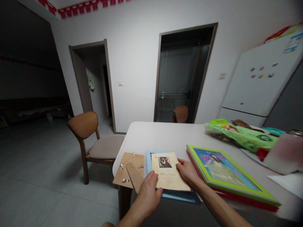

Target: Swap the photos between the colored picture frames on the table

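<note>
A beige printed sheet (168,171) with a small photo at its top lies on a light blue picture frame (149,160) near the table's front edge. My left hand (148,192) rests on the sheet's near left corner, fingers curled down onto it. My right hand (188,171) presses on the sheet's right edge, fingers bent. To the left lies the frame's brown backing board (127,168) with metal clips and a fold-out stand.
A green-framed picture (227,171) stacked on a red frame (246,200) lies at the right. Behind it are a green snack packet (239,134) and other items. The white table (165,135) has a wooden chair (94,138) at its left. A white fridge (262,82) stands at the right.
</note>
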A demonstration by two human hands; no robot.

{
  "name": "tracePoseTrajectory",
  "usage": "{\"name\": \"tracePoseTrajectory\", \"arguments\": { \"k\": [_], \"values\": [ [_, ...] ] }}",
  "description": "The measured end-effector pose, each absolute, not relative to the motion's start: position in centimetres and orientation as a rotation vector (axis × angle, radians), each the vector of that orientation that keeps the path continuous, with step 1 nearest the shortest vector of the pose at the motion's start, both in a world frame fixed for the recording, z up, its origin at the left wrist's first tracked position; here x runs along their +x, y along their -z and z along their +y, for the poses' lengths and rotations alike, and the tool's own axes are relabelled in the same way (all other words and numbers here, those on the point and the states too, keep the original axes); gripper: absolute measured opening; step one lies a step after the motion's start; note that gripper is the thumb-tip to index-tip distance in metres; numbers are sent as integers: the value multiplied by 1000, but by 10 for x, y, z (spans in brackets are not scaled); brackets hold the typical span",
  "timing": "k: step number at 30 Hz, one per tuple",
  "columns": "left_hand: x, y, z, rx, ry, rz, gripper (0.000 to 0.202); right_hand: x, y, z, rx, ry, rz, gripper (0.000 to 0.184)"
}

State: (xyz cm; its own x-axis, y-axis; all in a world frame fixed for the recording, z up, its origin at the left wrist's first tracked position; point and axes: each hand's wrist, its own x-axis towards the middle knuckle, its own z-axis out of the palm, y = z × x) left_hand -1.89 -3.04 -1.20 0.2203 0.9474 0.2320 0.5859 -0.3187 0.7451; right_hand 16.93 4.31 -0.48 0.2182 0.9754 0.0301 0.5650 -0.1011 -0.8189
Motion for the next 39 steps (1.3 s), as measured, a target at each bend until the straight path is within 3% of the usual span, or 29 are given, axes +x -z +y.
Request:
{"name": "tracePoseTrajectory", "arguments": {
  "k": [6,13,19,23,26,33,39],
  "values": [
    [-21,9,-33,2127,-818,1419,42,166,7,53,-1881,-481,-1556,43],
    [-21,12,-30,2240,-764,1343,20,160,14,44,-1916,-168,-1758,34],
    [-24,9,-34,2240,-781,1356,31,161,14,34,-1909,-10,-1848,36],
    [-65,6,-39,2274,-826,1411,58,136,4,23,-1728,-48,-2006,35],
    [-108,8,-35,2215,-647,1647,66,95,-2,7,-1527,-121,-2175,32],
    [-144,24,-18,2175,-729,1861,46,20,5,-10,-1432,-142,-2326,42],
    [-123,-2,-24,2274,-813,1805,36,51,-9,-8,-1311,-383,-2161,46]
  ]
}}
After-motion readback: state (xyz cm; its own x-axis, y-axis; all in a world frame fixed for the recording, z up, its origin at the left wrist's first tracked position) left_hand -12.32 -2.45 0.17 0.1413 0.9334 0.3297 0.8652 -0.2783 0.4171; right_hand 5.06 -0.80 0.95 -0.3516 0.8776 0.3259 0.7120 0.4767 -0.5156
